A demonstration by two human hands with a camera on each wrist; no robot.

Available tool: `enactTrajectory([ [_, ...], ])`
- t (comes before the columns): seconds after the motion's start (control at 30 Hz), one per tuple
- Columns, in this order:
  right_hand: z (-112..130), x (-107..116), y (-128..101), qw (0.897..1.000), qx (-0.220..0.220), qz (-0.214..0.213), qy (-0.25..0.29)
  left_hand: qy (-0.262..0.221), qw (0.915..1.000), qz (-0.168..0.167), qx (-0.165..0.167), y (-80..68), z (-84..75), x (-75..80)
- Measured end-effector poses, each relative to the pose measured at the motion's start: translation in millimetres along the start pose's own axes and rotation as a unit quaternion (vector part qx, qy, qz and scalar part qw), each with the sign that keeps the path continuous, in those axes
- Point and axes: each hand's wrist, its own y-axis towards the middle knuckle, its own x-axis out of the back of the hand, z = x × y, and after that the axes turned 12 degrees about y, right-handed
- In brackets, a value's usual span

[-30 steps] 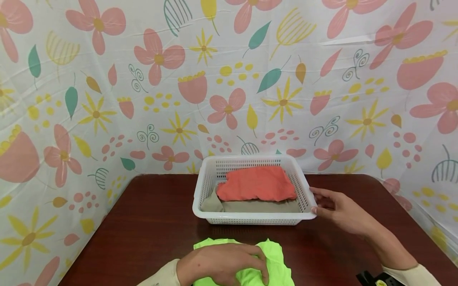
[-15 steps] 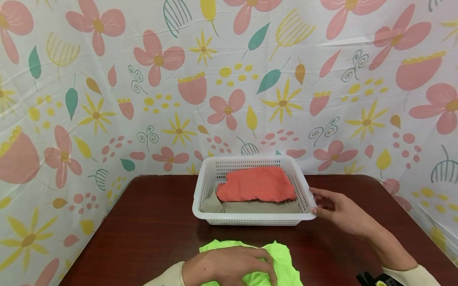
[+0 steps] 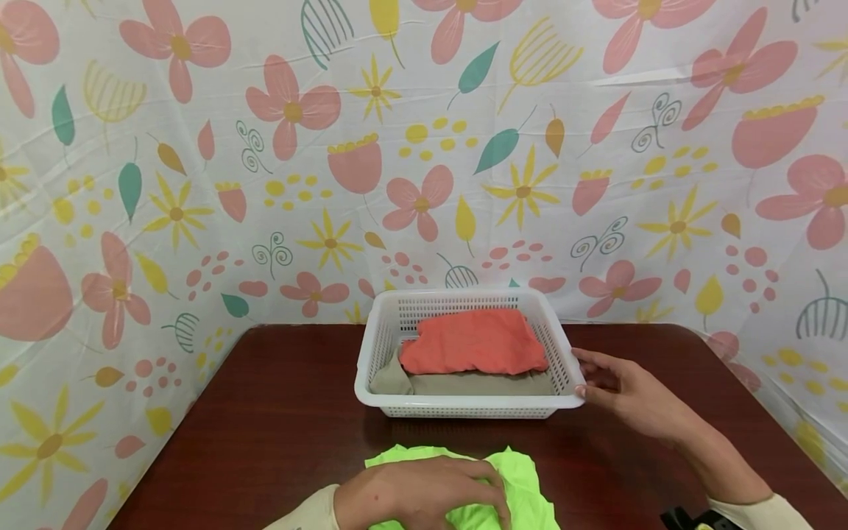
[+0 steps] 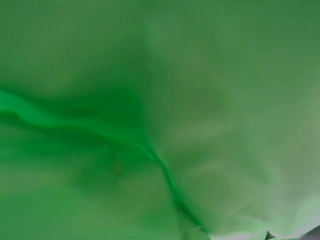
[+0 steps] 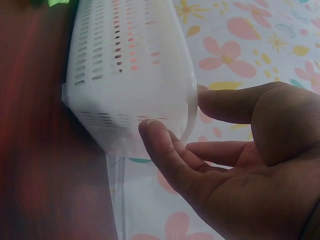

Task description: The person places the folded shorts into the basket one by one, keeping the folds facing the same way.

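A neon green cloth (image 3: 523, 478) lies crumpled at the table's near edge and fills the left wrist view (image 4: 160, 120). My left hand (image 3: 424, 489) lies on top of it, fingers curled down into the fabric. A white perforated basket (image 3: 464, 403) stands mid-table, holding a folded orange cloth (image 3: 473, 341) on top of a beige one (image 3: 477, 383). My right hand (image 3: 619, 386) is at the basket's right front corner. In the right wrist view the hand (image 5: 225, 150) is spread, thumb and a fingertip touching the basket (image 5: 130, 65) at its rim and wall.
The dark red-brown table (image 3: 278, 412) is enclosed by a floral-print sheet (image 3: 424, 147) at the back and both sides. Bare tabletop shows left of the basket and between basket and green cloth.
The green cloth has shifted a little to the right and spread under my left hand. My right hand has stayed at the basket's corner.
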Motion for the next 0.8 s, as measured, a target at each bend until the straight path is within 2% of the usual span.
enactTrajectory([
  [0.07,-1,0,0,1.000,0.001,0.000,0.002,0.016,0.9999,-0.002,-0.001,-0.6,-0.3,0.0],
  [0.3,-2,-1,-1,1.000,0.008,0.003,0.009,0.012,0.9999,-0.007,-0.006,-3.3,0.8,-0.5],
  [0.57,-6,-3,-3,0.998,0.006,0.009,0.055,0.035,0.9993,-0.009,-0.007,-7.2,2.3,-4.1],
  [0.8,-7,-5,-5,0.998,0.022,0.004,0.060,0.044,0.9988,-0.017,0.012,-10.6,4.2,-4.8],
])
